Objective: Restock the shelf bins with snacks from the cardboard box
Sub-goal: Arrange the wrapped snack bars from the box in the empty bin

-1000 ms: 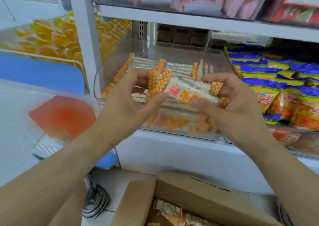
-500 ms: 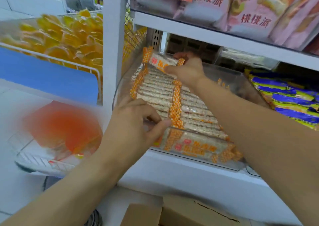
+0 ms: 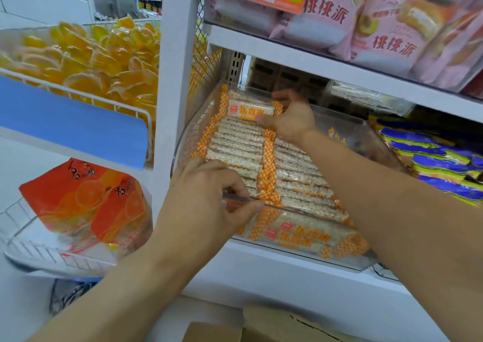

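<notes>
Right hand point(image 3: 294, 118) pinches a rice-cracker packet point(image 3: 250, 108) at the clear bin's point(image 3: 360, 130) back — left hand point(image 3: 206, 198) grips the bin's front rim.

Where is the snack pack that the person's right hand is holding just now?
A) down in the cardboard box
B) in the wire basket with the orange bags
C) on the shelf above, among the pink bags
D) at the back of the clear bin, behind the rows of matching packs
D: the right hand pinches the snack pack at the far end of the clear bin, behind the rows.
</notes>
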Tool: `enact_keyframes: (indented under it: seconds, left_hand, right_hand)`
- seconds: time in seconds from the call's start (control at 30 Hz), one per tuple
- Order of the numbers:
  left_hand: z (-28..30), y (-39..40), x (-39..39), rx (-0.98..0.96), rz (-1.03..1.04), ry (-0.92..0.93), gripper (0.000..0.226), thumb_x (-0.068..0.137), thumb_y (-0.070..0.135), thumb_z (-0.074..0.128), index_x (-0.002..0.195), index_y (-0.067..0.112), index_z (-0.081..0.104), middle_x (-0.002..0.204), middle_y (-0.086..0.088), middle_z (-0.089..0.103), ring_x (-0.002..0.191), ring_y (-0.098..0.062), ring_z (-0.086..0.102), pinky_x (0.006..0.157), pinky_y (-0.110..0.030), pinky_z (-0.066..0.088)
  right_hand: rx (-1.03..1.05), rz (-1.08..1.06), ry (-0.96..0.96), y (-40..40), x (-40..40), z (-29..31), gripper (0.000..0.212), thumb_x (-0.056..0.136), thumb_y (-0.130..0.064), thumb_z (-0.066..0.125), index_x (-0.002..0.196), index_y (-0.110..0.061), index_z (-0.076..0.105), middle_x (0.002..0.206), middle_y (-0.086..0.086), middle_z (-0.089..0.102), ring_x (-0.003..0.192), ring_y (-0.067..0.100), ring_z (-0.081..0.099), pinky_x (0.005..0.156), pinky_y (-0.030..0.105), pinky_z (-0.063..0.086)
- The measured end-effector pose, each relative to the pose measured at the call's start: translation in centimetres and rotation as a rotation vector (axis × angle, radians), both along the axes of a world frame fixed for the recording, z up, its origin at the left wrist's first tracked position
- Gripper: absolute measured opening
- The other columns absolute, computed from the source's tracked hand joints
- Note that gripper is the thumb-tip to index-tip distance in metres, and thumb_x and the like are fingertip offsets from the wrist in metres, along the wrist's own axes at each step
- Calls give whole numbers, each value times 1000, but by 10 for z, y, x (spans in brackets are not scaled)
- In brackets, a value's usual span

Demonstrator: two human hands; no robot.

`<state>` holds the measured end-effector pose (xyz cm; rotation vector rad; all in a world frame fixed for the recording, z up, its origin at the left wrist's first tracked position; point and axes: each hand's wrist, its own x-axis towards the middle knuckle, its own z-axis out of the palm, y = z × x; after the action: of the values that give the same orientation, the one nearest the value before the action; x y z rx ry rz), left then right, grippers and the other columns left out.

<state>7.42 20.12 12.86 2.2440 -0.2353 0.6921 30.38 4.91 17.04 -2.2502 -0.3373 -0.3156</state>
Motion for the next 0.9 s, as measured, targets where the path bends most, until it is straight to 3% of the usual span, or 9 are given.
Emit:
enact_keyframes:
  seconds: [0.13,0.3,0.37,0.43,0.53,0.63,0.77,0.9]
  left_hand:
    - [-1,0,1,1,-1,-18,30,68,65,65,69,35,66,72,16,59,80,-17,54,77,-44,50]
    - [0,-1,0,-31,-5,17,24,67,59,70,67,35,64,71,17,59,81,-17,54,81,-45,49]
    - [0,-1,1,-28,-1,27,24,66,60,69,65,37,61,71,17,58,80,-16,54,83,-42,47]
    - [1,0,1,-28,0,42,24,65,61,69,64,39,57,70,19,57,79,-14,54,87,-39,44]
    - [1,-1,1,-39,-3,45,24,65,60,69,64,38,59,69,19,57,79,-14,54,81,-37,44]
    - [2,-1,0,-35,8,52,25,64,61,69,63,39,59,69,19,57,80,-12,53,80,-33,39]
    - [0,0,0,-26,11,58,29,63,72,58,63,43,53,69,21,55,79,-9,53,92,-27,29]
    - [0,-1,1,-11,24,78,29,64,67,65,63,39,56,70,21,55,81,-9,53,91,-20,24]
  right_hand:
    - [66,-50,-76,3,-2,-9,85,66,-38,93,132,-12,47,114,5,58,100,19,58,77,29,47]
    - [150,15,-47,2,-1,-14,63,80,-31,84,132,-21,50,108,0,55,90,13,56,66,20,46]
    - [187,25,24,-2,1,-13,57,83,-19,81,131,-25,52,107,-1,56,92,17,59,64,25,50]
    - [183,31,-4,-4,2,-15,45,83,-17,81,121,-24,58,97,-3,58,82,18,60,64,29,51]
    - [124,53,-97,-5,2,-19,27,88,-18,77,112,-16,66,74,-9,50,60,7,47,57,12,42]
    - [72,67,-119,-6,3,-19,28,91,-22,74,117,-14,66,83,-6,57,69,8,52,59,8,42]
    - [-21,46,-143,-8,6,-19,31,90,-31,75,117,-18,66,100,2,60,86,14,54,76,25,46]
    - [-117,31,-172,-6,9,-21,38,89,-38,75,119,-19,62,104,7,53,90,16,50,76,27,41]
